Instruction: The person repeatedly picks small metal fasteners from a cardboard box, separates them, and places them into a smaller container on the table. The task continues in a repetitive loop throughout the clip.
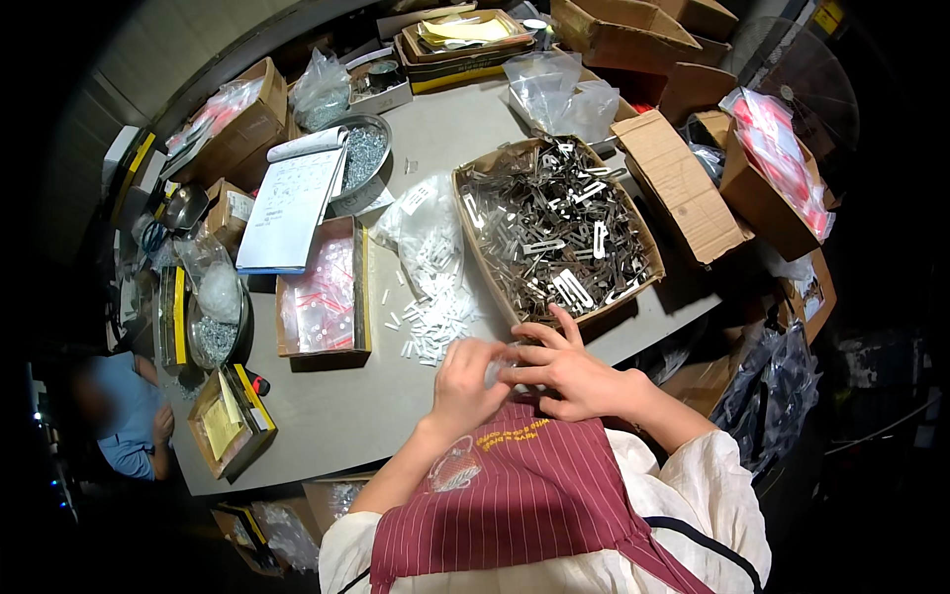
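In front of my apron, my left hand (465, 382) is closed with its fingers bent around a small clear plastic bag (498, 367). My right hand (572, 376) meets it from the other side, its fingers spread and some of their tips touching the bag. What the bag contains, if anything, cannot be made out. Just beyond my hands, short white sticks (436, 322) spill from a large clear bag (426, 220) onto the table. To the right of them stands a cardboard box (485, 282) heaped with dark slotted metal strips.
A shallow box (364, 297) of small red-edged plastic bags lies left of the white sticks. Behind it are a notepad (294, 203) and a metal bowl (381, 163) of small metal parts. Open cartons (683, 188) crowd the right. Another person (124, 411) sits at far left.
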A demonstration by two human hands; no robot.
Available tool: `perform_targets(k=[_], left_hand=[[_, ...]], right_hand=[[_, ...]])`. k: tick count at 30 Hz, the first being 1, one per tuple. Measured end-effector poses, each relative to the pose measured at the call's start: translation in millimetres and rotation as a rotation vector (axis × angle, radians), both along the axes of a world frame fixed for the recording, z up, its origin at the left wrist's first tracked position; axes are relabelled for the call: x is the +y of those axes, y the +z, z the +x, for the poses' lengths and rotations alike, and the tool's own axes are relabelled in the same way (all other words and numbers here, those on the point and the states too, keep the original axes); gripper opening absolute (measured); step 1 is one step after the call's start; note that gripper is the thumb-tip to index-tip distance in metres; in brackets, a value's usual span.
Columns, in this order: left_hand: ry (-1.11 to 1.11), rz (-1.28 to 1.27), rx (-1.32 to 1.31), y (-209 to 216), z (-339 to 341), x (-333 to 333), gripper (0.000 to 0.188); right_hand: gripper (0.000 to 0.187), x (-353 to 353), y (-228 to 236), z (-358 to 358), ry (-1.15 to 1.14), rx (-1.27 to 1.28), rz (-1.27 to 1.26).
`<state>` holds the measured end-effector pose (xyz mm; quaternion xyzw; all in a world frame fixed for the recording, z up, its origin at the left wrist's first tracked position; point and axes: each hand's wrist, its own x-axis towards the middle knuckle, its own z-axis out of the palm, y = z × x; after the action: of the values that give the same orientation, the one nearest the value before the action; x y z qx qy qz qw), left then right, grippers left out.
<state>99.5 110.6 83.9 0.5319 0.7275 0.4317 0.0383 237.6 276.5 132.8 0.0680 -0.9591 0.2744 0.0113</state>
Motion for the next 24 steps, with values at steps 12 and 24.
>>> perform_targets(k=[12,24], left_hand=[[0.033,-0.053,-0.189,-25,-6,-8,0.024],[0.118,-0.059,-0.237,-31,-5,-19,0.023]], right_hand=[[0.024,76,-27,-27,-0.514,0.181,0.303],[0.019,96,-58,-27,-0.539,-0.016,0.452]])
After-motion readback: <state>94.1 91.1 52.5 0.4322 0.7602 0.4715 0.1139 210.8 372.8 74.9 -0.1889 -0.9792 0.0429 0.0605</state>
